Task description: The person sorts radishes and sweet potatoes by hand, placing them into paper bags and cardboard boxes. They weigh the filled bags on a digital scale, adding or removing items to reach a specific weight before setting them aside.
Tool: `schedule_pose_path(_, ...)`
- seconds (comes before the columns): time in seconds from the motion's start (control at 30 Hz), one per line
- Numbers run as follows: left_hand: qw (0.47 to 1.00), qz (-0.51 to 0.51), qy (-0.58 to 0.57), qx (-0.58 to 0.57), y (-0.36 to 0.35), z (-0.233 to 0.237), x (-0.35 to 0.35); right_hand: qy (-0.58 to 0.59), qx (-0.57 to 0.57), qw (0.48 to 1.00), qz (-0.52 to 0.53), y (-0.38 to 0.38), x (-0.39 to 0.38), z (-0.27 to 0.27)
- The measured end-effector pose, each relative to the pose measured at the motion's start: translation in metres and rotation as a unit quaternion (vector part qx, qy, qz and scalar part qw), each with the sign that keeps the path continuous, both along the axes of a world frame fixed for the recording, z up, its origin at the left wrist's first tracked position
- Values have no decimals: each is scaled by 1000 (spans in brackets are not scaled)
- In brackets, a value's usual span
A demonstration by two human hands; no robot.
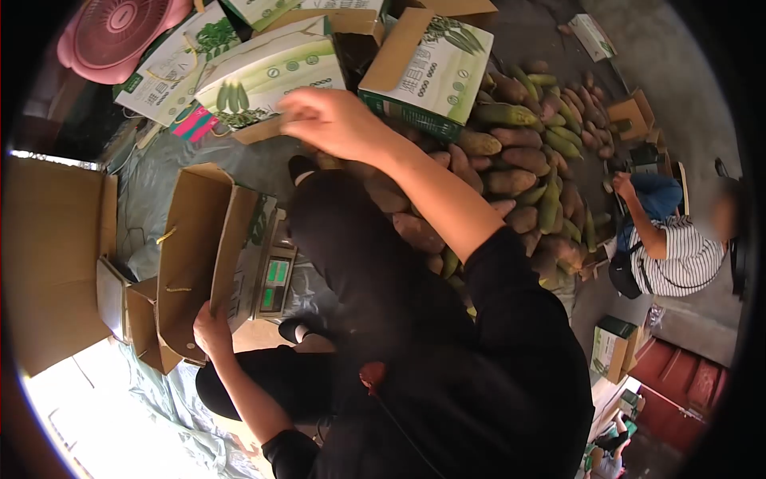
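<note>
My left hand (213, 331) is closed on the near edge of an open cardboard box (195, 247) with yellow cord handles. Beside that box is a digital scale (275, 275) with lit green displays. My right hand (339, 120) is raised over my knee, its fingers half bent and apart, with nothing visible in them. In this view its fingertips overlap a white and green printed carton (271, 72). A heap of sweet potatoes (515, 172), brownish red and green, lies on the floor beyond my right forearm.
Another printed carton (431, 72) stands against the heap. A pink plastic basket (120, 36) is at the upper left. On the right, a person in a striped shirt (678, 255) sits by the heap's far side. A smaller carton (614, 347) stands lower right.
</note>
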State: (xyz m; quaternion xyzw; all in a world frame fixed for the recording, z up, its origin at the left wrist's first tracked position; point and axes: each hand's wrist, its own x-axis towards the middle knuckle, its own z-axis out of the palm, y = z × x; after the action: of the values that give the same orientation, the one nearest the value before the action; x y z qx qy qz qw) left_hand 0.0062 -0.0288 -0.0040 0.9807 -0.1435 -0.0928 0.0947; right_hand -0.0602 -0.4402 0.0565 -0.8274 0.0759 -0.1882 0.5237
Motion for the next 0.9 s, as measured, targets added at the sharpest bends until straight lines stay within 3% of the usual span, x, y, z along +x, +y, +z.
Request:
schedule_pose_path(0.1,999,-28,-20,-34,-3,2,-1,67,-12,987,-147,-32,-66,-91)
schedule_pose_path(0.13,999,-30,-15,-30,-3,0,-2,90,-41,982,-163,-39,-92,-128)
schedule_pose_path(0.17,998,-41,-19,-49,-1,-2,0,187,-61,961,-196,-40,-118,-159)
schedule_pose_path(0.23,994,-58,-23,-91,0,-3,0,284,-50,941,-179,-39,-173,-205)
schedule_pose_path(0.3,994,-63,-28,-85,-3,0,0,401,-61,885,-228,-31,-209,-210)
schedule_pose_path(0.33,993,-70,-34,-83,-4,1,-1,404,-59,885,-223,-36,-222,-220)
schedule_pose_path(0.4,995,-57,-27,-74,-3,0,-2,361,-177,860,-315,-45,-250,-247)
schedule_pose_path(0.43,997,-44,-21,-61,-5,2,-3,363,-176,860,-313,-51,-256,-244)
schedule_pose_path(0.5,998,-27,-9,-61,-6,2,-2,427,-184,790,-400,-68,-259,-240)
schedule_pose_path(0.63,998,-27,1,-63,3,-8,2,507,-146,729,-435,-96,-262,-231)
schedule_pose_path(0.83,997,-16,10,-77,2,-6,1,549,-80,731,-398,-118,-274,-261)
schedule_pose_path(0.9,1000,13,3,-26,1,-4,0,550,-83,735,-387,-122,-275,-266)
